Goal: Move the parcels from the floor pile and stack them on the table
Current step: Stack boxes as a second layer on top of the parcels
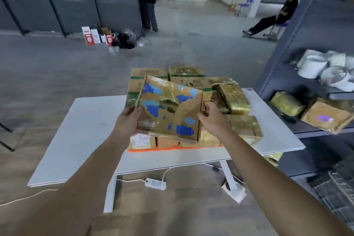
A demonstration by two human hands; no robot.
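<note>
The tilted brown cardboard parcel with blue patches [168, 109] hides the middle of the stacked brown cardboard boxes [150, 73] behind it and the fingers of the left hand [127, 120] beneath it. Print on the white label [141, 141] is too blurred to read. The grey metal shelf unit [316, 25] runs off the right edge.

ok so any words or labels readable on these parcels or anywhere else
Nothing reads clearly.
Held parcel: blue patches, no legible text.
White label below it: too blurred.
Print on the rear cartons: too blurred.
Distant red-and-white boxes: too small.
</note>
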